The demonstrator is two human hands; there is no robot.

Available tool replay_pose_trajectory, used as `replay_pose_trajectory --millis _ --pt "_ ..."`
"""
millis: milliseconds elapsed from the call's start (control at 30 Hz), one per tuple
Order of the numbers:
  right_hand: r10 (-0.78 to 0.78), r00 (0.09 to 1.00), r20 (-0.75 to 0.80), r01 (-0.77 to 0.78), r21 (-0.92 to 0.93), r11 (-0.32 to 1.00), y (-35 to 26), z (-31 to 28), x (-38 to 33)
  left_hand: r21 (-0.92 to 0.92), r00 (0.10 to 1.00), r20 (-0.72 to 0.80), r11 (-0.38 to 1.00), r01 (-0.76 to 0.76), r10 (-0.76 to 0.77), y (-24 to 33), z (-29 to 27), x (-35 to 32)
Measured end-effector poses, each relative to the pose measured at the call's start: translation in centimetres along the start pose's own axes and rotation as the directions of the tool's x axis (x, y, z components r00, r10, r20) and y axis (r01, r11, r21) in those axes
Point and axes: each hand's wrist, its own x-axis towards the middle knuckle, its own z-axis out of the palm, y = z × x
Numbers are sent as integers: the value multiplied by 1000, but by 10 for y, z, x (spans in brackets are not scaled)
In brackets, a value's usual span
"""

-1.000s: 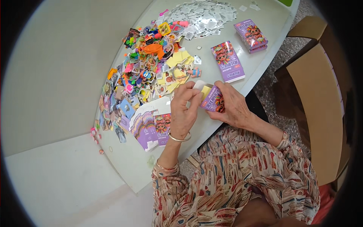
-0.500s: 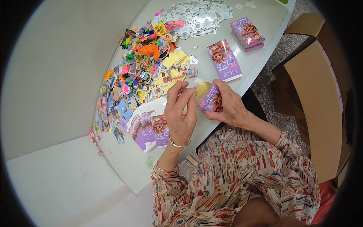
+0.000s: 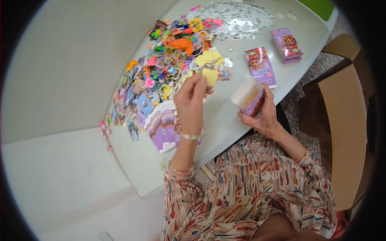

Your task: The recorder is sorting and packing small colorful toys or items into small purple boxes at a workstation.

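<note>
My left hand (image 3: 191,102) pinches a small yellow card (image 3: 210,77) between thumb and fingers, raised over the table beside the toy heap. Over the table's near edge, my right hand (image 3: 264,119) grips a small purple printed box (image 3: 255,106). The box is tilted with its white top end open toward the left, and something yellow shows inside. Past the held card lies a small blue-and-pink figure (image 3: 225,75). More yellow cards (image 3: 209,58) lie in a loose stack beyond it. Flattened purple boxes (image 3: 164,131) rest on the table, partly behind my left wrist.
A heap of colourful small toys (image 3: 177,58) spreads over the table's left side. White packets (image 3: 241,20) are piled at the far end. A purple box (image 3: 261,67) lies near the right edge, with stacked purple boxes (image 3: 287,45) beyond. An open cardboard carton (image 3: 341,124) stands at the right.
My left hand has drawn away from the box, leftward, and now holds the yellow card clear of it. The box's open end has turned into view. The whole view has shifted slightly.
</note>
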Motion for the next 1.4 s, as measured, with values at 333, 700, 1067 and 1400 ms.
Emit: replay_pose_trajectory --millis 333,700,1067,1400 --pt "57 990 129 -54 -28 998 4 -2 2 766 892 -69 597 -239 446 -103 -169 68" --pt "12 985 172 4 -96 995 -6 11 6 949 969 -242 221 226 48 -122 -247 54" --pt "-54 979 197 38 81 996 -2 6 -2 926 995 -102 365 98 -6 -141 -331 75" --pt "-310 945 105 290 171 942 23 5 -4 653 985 -151 756 41 78 -80 -285 83"
